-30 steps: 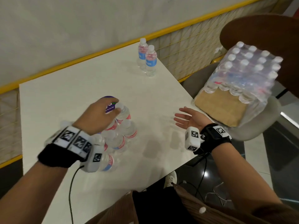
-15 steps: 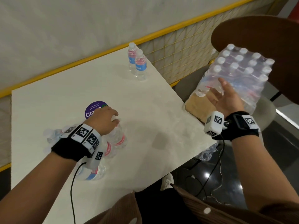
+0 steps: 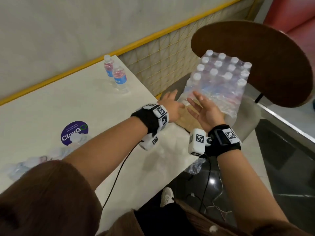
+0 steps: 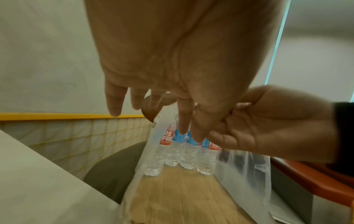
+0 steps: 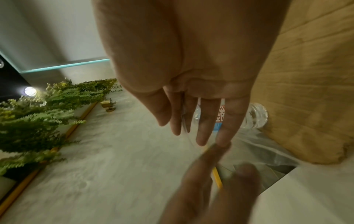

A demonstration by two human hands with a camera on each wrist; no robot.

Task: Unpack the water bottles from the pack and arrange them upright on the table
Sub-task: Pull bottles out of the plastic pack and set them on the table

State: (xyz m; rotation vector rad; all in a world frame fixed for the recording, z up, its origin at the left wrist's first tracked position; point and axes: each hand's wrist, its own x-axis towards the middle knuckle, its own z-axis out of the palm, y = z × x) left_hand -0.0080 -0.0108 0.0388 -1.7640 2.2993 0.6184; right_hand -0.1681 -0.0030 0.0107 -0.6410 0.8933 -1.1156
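White table (image 3: 51,106) with two upright bottles (image 3: 117,77), purple sticker (image 3: 72,132), crumpled plastic wrap (image 3: 25,165).

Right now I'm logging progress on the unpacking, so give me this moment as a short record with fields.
pack: shrink-wrapped pack tilted on the chair beside the table, wrap open at the near end
left hand: left hand open, reaching toward the pack's open end
right hand: right hand open, palm up at the pack's wrap
bottles upright: two bottles standing at the table's far corner
bottles near person: blurred group, pose unclear
table: white table with a purple sticker
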